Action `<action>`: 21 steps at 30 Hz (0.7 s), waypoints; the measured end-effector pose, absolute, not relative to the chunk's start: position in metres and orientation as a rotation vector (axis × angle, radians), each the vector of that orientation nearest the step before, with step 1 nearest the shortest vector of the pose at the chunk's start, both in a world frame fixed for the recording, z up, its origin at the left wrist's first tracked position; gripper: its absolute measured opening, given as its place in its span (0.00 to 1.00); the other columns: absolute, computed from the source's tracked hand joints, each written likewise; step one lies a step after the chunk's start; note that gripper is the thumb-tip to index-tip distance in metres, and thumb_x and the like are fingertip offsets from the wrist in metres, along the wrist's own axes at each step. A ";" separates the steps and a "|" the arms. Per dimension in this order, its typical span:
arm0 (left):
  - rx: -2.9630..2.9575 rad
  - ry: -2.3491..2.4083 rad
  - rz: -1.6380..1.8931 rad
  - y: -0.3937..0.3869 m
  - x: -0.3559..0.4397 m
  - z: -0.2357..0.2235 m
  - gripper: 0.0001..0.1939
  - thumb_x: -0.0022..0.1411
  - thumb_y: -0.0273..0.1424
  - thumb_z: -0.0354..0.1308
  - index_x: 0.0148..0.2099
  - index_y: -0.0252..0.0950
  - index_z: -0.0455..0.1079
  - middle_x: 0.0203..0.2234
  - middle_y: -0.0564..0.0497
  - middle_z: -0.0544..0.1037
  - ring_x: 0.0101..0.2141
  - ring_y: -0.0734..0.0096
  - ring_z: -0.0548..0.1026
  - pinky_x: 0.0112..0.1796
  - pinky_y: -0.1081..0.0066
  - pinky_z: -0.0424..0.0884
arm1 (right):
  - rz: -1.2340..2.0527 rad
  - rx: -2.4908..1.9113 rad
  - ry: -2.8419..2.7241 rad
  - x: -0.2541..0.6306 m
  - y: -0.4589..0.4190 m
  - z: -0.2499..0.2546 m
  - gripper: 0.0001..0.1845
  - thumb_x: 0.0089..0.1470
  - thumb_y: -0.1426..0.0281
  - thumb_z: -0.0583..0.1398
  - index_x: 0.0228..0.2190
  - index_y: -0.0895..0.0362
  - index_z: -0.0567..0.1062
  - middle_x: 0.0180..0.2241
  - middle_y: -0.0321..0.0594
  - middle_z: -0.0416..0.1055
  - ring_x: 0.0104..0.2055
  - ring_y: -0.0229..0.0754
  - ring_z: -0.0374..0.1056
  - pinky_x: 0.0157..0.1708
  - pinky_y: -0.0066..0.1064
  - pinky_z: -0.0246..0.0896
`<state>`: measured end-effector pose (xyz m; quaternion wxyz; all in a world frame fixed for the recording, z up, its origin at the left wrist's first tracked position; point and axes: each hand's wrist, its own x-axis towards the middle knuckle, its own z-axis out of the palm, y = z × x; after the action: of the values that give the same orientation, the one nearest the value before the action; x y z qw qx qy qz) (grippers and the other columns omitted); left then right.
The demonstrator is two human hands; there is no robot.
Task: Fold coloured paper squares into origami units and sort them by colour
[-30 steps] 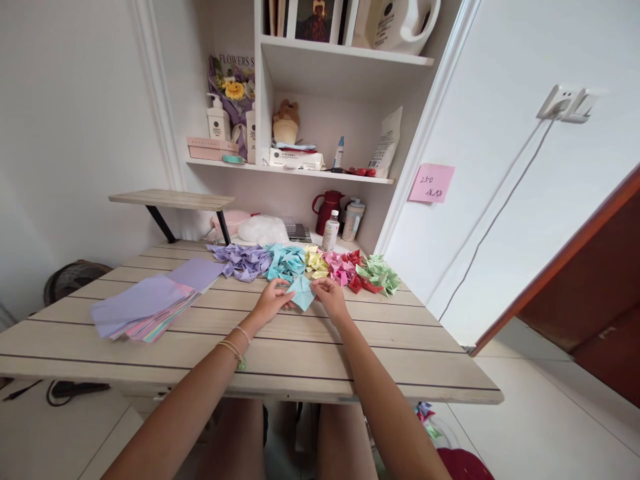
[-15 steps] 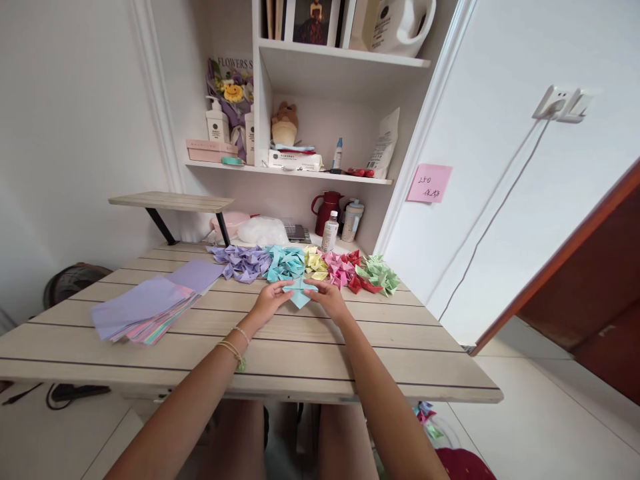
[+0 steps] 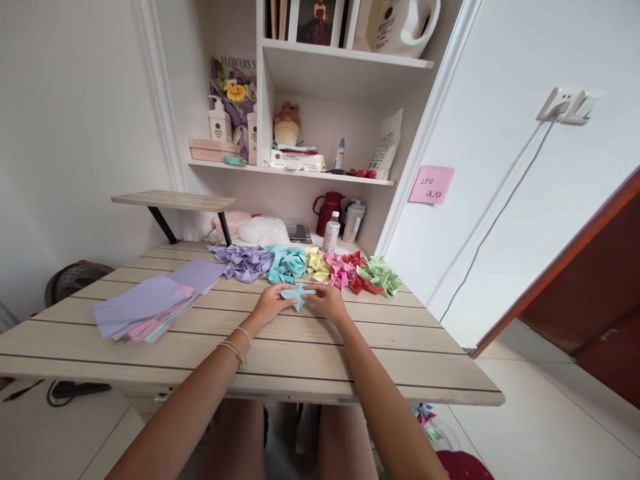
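Note:
A light blue folded origami paper [image 3: 299, 295] is held between my two hands just above the table [image 3: 280, 347]. My left hand [image 3: 273, 301] pinches its left side, and my right hand [image 3: 327, 301] grips the right side. The paper now has a narrow, pointed shape with side tips and a point toward me. Right behind it lie piles of folded paper pieces: purple [image 3: 245, 262], blue [image 3: 286, 264], yellow [image 3: 316, 261], pink [image 3: 340, 268], red [image 3: 367, 285] and green [image 3: 380, 273].
On the left of the table lies a fanned stack of coloured paper sheets [image 3: 143, 303]. A small raised shelf [image 3: 173, 200] stands behind it. At the back are a bottle [image 3: 331, 232], a dark red jug [image 3: 329, 210] and a tumbler [image 3: 354, 221].
The blue paper has gone from a flat diamond to a narrower, folded-in shape with points out to the sides. Both hands stay at its edges, nearly in the same place.

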<state>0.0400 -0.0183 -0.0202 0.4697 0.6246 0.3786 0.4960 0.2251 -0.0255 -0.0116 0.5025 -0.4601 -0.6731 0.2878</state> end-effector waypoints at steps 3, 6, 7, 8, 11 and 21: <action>1.677 1.021 1.255 -0.019 0.039 -0.021 0.21 0.44 0.37 0.65 0.40 0.31 0.72 0.27 0.48 0.77 0.28 0.69 0.73 0.31 0.71 0.68 | 0.621 -1.111 -1.658 0.226 -0.025 -0.013 0.18 0.41 0.59 0.63 0.31 0.59 0.80 0.22 0.37 0.72 0.22 0.35 0.59 0.22 0.25 0.55; 1.730 1.047 1.285 -0.018 0.038 -0.021 0.18 0.45 0.38 0.64 0.36 0.31 0.72 0.26 0.49 0.76 0.28 0.69 0.72 0.31 0.72 0.67 | 0.598 -1.111 -1.672 0.227 -0.023 -0.014 0.17 0.42 0.58 0.62 0.30 0.58 0.80 0.22 0.38 0.72 0.22 0.36 0.60 0.22 0.25 0.55; 1.733 1.049 1.296 -0.018 0.038 -0.020 0.16 0.45 0.38 0.63 0.34 0.31 0.72 0.26 0.49 0.76 0.28 0.69 0.72 0.31 0.72 0.67 | 0.590 -1.117 -1.680 0.227 -0.023 -0.014 0.17 0.43 0.58 0.62 0.29 0.57 0.80 0.22 0.38 0.72 0.23 0.36 0.61 0.23 0.26 0.55; 1.730 1.054 1.309 -0.017 0.038 -0.020 0.15 0.45 0.39 0.63 0.32 0.32 0.72 0.25 0.50 0.76 0.28 0.69 0.72 0.31 0.73 0.67 | 0.577 -1.124 -1.690 0.227 -0.023 -0.014 0.16 0.43 0.57 0.62 0.28 0.57 0.80 0.23 0.38 0.73 0.23 0.37 0.62 0.23 0.26 0.55; 1.714 1.091 1.344 -0.017 0.039 -0.018 0.15 0.45 0.40 0.62 0.27 0.32 0.71 0.22 0.52 0.74 0.26 0.71 0.70 0.29 0.74 0.65 | 0.553 -1.126 -1.726 0.226 -0.024 -0.012 0.16 0.42 0.57 0.62 0.25 0.57 0.79 0.25 0.40 0.73 0.26 0.38 0.64 0.25 0.27 0.57; 1.541 0.883 1.141 -0.024 0.043 -0.017 0.17 0.44 0.38 0.65 0.33 0.31 0.70 0.20 0.53 0.73 0.22 0.75 0.71 0.26 0.74 0.67 | 0.806 -1.094 -1.690 0.225 -0.020 -0.018 0.17 0.45 0.57 0.60 0.26 0.60 0.78 0.20 0.35 0.69 0.21 0.34 0.59 0.21 0.25 0.52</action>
<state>0.0427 -0.0239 -0.0166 0.4927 0.6352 0.3641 0.4702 0.2248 -0.0201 -0.0177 0.4674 -0.4461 -0.6889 0.3287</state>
